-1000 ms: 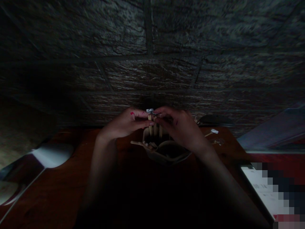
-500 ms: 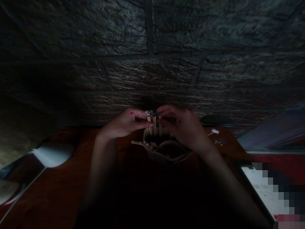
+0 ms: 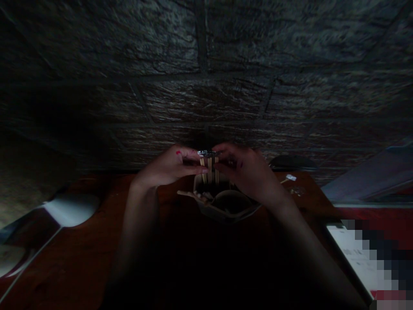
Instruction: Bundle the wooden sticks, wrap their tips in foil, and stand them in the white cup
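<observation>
A shiny crumpled foil strip (image 3: 206, 153) lies across the tops of several pale wooden sticks (image 3: 210, 170), which stand upright side by side. My left hand (image 3: 176, 165) pinches the strip's left end, its thumb against the leftmost sticks. From the other side, my right hand (image 3: 247, 168) closes on the right end, its thumb and fingers beside the rightmost sticks. Below both hands sits a container (image 3: 222, 213) with an angular rim, and the sticks' lower ends reach into it. Its dark inside is hard to make out. Another stick (image 3: 185, 193) juts over its left rim.
On the wooden table (image 3: 106, 206) at left stands a white rounded lamp-like object (image 3: 72, 209). A white-tipped stick (image 3: 289, 178) and a small clear scrap (image 3: 298, 191) lie at right. A phone-like lit screen (image 3: 350, 254) is at lower right. Behind rises a stone-patterned wall (image 3: 206, 99).
My right hand has shifted very slightly at the foil's right end. The left hand, the sticks and the container stay practically where they were.
</observation>
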Motion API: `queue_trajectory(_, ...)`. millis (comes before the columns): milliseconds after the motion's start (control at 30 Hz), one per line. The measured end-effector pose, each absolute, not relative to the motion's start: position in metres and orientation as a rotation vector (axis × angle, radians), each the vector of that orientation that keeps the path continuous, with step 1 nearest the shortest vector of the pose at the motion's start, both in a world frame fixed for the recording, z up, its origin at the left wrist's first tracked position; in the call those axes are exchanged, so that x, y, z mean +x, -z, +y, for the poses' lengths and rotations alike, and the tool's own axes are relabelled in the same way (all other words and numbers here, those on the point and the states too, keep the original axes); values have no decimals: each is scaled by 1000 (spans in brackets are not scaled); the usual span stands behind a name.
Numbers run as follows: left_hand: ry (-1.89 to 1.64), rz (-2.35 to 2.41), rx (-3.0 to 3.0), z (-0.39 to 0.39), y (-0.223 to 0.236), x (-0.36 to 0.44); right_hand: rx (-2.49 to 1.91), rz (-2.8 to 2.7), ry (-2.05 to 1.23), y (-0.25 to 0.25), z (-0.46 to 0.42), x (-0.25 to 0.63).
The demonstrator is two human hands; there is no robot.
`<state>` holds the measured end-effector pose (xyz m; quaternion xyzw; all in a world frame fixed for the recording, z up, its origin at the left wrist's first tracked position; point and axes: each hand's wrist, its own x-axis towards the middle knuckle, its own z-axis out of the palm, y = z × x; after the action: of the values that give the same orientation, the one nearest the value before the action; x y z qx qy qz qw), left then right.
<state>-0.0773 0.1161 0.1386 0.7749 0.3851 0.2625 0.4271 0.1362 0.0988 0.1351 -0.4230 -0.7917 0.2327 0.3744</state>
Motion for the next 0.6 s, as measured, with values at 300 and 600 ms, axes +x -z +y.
queue_trajectory(300, -670, 972, 1892, 116, -139, -77, -1109, -2057, -619, -138, 97, 138)
queue_trajectory(600, -671, 981, 1898, 118, -136, -81, -1119, -2072, -555, -136, 95, 141)
